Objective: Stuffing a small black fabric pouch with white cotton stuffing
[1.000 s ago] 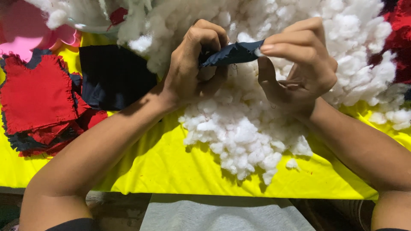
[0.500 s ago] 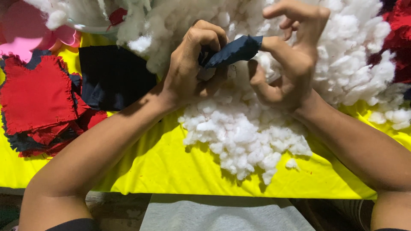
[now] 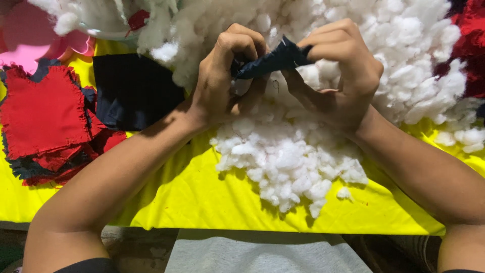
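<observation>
Navy cloth (image 3: 273, 60) is held betw. both hands above the white stuffing (image 3: 288, 162) on the yellow bench (image 3: 192, 202). Left hand (image 3: 222, 81) is curled, fingers bent down, its grip closed on the cloth's left end. Right hand (image 3: 338, 71) pinches the right end w/ thumb and fingers. Forearms come in from both lower corners. Red patches (image 3: 43, 111) lie at left.

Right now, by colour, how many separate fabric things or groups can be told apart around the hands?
Dark navy: 2, the small piece pinched by both hands, and a flat piece
Red: 1 stack of cut pieces
Yellow: 1 cloth
Pink: 1 shape
Total: 5
</observation>
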